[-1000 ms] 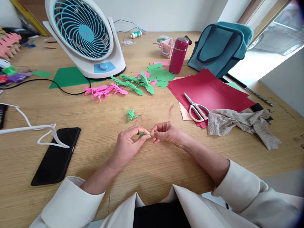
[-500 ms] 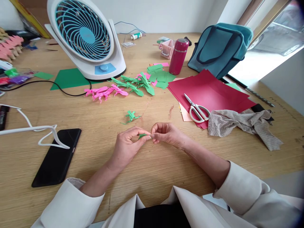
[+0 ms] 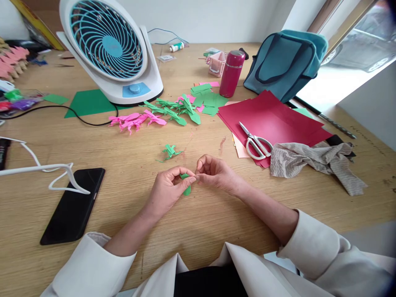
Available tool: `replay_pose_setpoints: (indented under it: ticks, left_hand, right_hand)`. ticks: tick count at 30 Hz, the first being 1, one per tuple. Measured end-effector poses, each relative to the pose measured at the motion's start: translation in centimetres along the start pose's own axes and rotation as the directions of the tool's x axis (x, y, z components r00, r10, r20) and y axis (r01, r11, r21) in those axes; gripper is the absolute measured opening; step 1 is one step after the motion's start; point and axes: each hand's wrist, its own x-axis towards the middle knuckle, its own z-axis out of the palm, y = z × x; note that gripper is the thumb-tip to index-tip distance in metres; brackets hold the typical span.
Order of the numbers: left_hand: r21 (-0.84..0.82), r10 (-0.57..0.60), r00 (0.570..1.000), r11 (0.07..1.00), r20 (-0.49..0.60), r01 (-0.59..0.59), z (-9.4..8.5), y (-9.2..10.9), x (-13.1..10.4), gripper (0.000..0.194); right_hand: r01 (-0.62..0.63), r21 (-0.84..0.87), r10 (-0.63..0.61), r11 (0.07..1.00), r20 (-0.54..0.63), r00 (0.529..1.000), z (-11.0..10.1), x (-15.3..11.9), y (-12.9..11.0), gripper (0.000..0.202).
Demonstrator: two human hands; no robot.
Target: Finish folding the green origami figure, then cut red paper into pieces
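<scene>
Between the thumb and fingers of my left hand (image 3: 167, 186) is a small piece of green folded paper (image 3: 187, 190), with one rounded end hanging below the thumb. My right hand (image 3: 214, 175) is closed in a pinch at the paper's right end, its fingertips meeting those of my left hand. The fingers hide most of the paper there. Just beyond both hands, a small green paper figure (image 3: 170, 152) with thin legs rests on the table. Farther back lie several green folded figures (image 3: 176, 113) and pink folded figures (image 3: 136, 121).
A fan (image 3: 113, 47) stands at the back left, and a black phone (image 3: 72, 210) lies left under a white stand (image 3: 72, 177). To the right are scissors (image 3: 258, 144) on red paper sheets (image 3: 272, 115), a crumpled cloth (image 3: 293, 161), a flask (image 3: 232, 74) and a blue bag (image 3: 284, 62).
The green paper has turned between my fingers, and more of it shows below my left thumb. My right fingers have lifted slightly and stay pinched.
</scene>
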Motion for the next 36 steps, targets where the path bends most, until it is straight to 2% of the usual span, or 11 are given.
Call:
replay_pose_setpoints:
  ticks: [9,14,19,25,30,36]
  left_hand:
    - [-0.025,0.007,0.999,1.000,-0.033,-0.008,0.0,-0.5,-0.2,0.018]
    - [-0.024,0.048,0.998,0.998,-0.035,-0.049,0.0,-0.8,0.0,0.014]
    - [0.036,0.177,0.984,0.984,-0.032,-0.176,-0.2,-1.1,0.3,0.007]
    - [0.122,0.190,0.982,0.975,-0.017,-0.187,-0.5,-1.1,0.3,0.006]
    - [0.076,0.225,0.974,0.971,0.016,-0.226,-0.5,-1.1,0.3,0.006]
    - [0.055,0.272,0.962,0.961,-0.022,-0.270,-0.3,-1.6,0.5,0.005]
  right_hand:
    - [-0.028,0.090,0.021,0.996,0.078,0.997,-0.2,0.1,0.3,0.041]
    - [0.001,0.096,-0.007,0.995,0.061,0.998,-0.2,0.1,0.6,0.040]
    - [0.013,0.087,-0.019,0.996,0.069,0.997,-0.4,0.3,0.9,0.041]
    - [-0.015,0.099,0.011,0.995,0.043,0.999,-0.6,0.4,1.1,0.044]
    - [-0.034,0.115,0.028,0.993,0.056,0.998,-0.6,0.4,0.9,0.044]
    - [-0.078,0.161,0.078,0.984,0.005,0.997,-0.4,0.3,0.4,0.046]
